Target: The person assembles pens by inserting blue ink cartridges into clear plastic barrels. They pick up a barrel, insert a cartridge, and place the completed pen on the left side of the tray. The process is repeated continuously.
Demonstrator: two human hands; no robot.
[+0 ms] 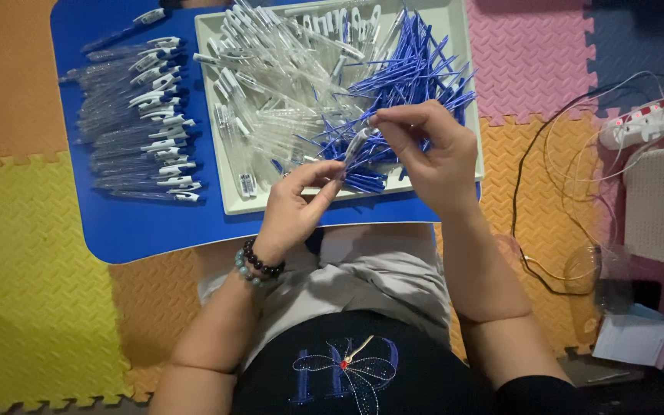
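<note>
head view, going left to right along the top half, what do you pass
yellow and orange foam mat → row of finished pens on the blue table → clear pen barrels in the white tray → blue refills → pink mat tile → white power strip

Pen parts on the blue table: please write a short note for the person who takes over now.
Left hand and right hand hold one clear pen barrel between them, above the white tray.
The tray holds loose clear barrels and blue refills.
Done: a stack of assembled pens lies on the blue table, left of the tray.
Left: many loose parts remain in the tray.
</note>
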